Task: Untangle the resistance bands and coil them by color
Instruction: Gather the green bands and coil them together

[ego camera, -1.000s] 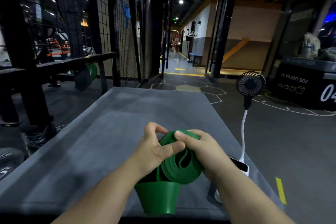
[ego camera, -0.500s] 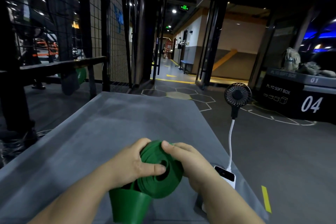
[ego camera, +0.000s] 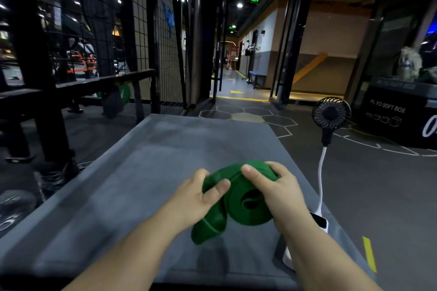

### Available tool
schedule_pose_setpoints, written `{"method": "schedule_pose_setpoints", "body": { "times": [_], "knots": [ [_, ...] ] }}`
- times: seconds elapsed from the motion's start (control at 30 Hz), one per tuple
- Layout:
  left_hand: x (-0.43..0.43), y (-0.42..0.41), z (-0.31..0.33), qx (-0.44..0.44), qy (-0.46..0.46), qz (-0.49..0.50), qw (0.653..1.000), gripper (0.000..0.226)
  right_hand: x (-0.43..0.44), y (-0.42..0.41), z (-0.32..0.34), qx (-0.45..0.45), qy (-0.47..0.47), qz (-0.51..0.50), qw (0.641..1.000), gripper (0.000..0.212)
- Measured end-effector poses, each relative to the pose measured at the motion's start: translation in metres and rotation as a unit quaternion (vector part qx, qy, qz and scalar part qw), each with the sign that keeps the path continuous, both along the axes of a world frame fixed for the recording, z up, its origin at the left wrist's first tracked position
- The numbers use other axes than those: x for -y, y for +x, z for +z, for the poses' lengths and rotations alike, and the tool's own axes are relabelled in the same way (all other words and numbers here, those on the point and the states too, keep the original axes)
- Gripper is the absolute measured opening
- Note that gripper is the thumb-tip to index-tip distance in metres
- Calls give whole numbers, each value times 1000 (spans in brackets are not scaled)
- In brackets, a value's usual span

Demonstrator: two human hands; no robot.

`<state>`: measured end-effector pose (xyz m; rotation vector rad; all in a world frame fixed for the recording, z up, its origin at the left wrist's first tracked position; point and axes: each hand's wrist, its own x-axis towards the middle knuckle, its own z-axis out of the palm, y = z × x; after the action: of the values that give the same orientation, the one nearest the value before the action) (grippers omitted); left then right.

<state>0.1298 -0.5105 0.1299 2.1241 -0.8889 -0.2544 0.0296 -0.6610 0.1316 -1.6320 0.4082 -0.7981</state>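
Over the near half of the gray cloth-covered table (ego camera: 165, 160), the green resistance band (ego camera: 246, 208) is a flat, matte coil. Its hole faces up and toward the viewer, and its loose loop hangs to the near left. The left hand (ego camera: 196, 196) pinches the outer wrap, and the right hand (ego camera: 276, 191) grips the coil with curled fingers. Farther right stands a black fan (ego camera: 331, 113) on a white neck.
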Motion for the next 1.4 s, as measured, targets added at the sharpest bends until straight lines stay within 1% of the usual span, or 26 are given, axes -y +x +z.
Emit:
{"method": "schedule_pose_setpoints", "body": {
  "times": [0.03, 0.1, 0.2, 0.27, 0.33, 0.4, 0.47, 0.57, 0.67, 0.7, 0.83, 0.93, 1.03, 1.1, 1.13, 1.17, 1.23, 1.27, 1.3, 1.33, 1.4],
  "knots": [
    [0, 1, -2, -13, 3, 6, 1000, 66, 3, 0, 0, 14, 5, -20, 1000, 60],
    [1, 2, -8, -59, -19, 29, 998, 49, 8, -2, 3, 41, 16, -56, 997, 60],
    [4, 5, -15, -119, -54, 57, 990, 37, 13, -4, 5, 72, 19, -93, 993, 58],
    [5, 3, -16, -158, -106, 73, 979, 27, 17, -5, 5, 75, 30, -100, 992, 55],
    [7, 2, -14, -176, -186, 93, 962, 25, 20, -6, 4, 76, 37, -100, 991, 55],
    [8, 2, -11, -181, -267, 121, 939, 32, 22, -6, 3, 76, 41, -96, 992, 56],
    [8, 6, -10, -193, -307, 141, 921, 33, 24, -6, 1, 75, 49, -90, 992, 54],
    [8, 12, -14, -219, -309, 131, 916, 19, 29, -5, -2, 69, 72, -80, 992, 54],
    [7, 17, -17, -283, -321, 109, 897, 9, 30, -4, -3, 60, 105, -70, 990, 73],
    [7, 17, -16, -305, -328, 101, 888, 7, 30, -4, -4, 57, 112, -65, 990, 76],
    [4, 18, -13, -402, -359, 88, 838, 7, 28, -1, -7, 49, 117, -53, 991, 74],
    [2, 21, -14, -437, -351, 71, 825, 10, 29, 1, -11, 39, 129, -48, 990, 74],
    [3, 22, -16, -458, -359, 33, 812, 11, 32, 2, -15, 26, 150, -34, 988, 81],
    [3, 22, -14, -483, -375, 12, 791, 17, 32, 2, -17, 26, 153, -31, 987, 84],
    [3, 21, -13, -500, -389, 9, 774, 21, 31, 1, -17, 25, 156, -32, 987, 82],
    [3, 22, -11, -522, -407, 10, 749, 25, 30, 0, -16, 27, 162, -31, 986, 75],
    [0, 21, -6, -568, -434, 13, 700, 24, 30, -2, -13, 37, 180, -34, 982, 50],
    [-2, 20, -5, -585, -431, 15, 687, 27, 31, -4, -11, 43, 182, -38, 982, 43],
    [-3, 20, -6, -592, -418, 19, 689, 35, 32, -5, -9, 49, 174, -40, 983, 43],
    [-4, 19, -6, -590, -393, 22, 705, 43, 32, -5, -8, 53, 164, -43, 984, 48],
    [-2, 17, -11, -560, -313, 25, 766, 51, 30, -5, -5, 56, 147, -43, 987, 57]
  ]
}}
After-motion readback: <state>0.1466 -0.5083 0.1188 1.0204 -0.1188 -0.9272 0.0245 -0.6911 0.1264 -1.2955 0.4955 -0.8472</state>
